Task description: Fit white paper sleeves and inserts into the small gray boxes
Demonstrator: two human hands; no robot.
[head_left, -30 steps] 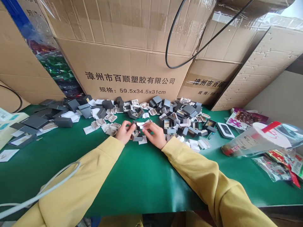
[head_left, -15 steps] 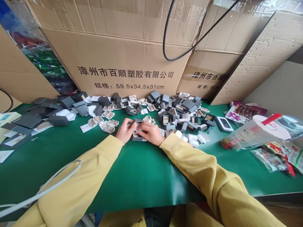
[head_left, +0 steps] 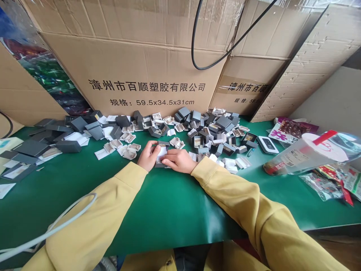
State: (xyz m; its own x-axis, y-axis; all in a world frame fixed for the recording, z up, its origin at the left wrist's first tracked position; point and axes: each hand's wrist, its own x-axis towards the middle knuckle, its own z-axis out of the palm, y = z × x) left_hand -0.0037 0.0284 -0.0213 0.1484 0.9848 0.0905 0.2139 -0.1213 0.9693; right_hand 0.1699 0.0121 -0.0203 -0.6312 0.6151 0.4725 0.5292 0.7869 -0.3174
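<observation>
While both hands met near the middle of the green counter (head_left: 169,203), a small dark grey box (head_left: 160,165) lay between them, with a white piece (head_left: 161,152) showing inside its rim. The left hand (head_left: 147,157) held the box from its left side, thumb and fingers clamped on it. The right hand (head_left: 180,160) lay over the near right part of the box, its fingers close together; whether they gripped or merely rested there could not be told. Just behind the box, apart from both hands, were pale moulded inserts (head_left: 177,143). A heap of grey boxes (head_left: 224,122), some gaping, occupied the counter behind and to the right; a second group of dark boxes (head_left: 32,148) lay at the far left, with white papers (head_left: 73,138) beside it. Right of the heap were a white device with a dark display (head_left: 267,144), a purple-marked packet (head_left: 290,130) and a plastic cup (head_left: 296,157). A large printed cardboard carton (head_left: 146,64) stood along the back, a black cable (head_left: 207,69) looping before it. A white cable (head_left: 70,212) crossed the left yellow sleeve (head_left: 109,195).
</observation>
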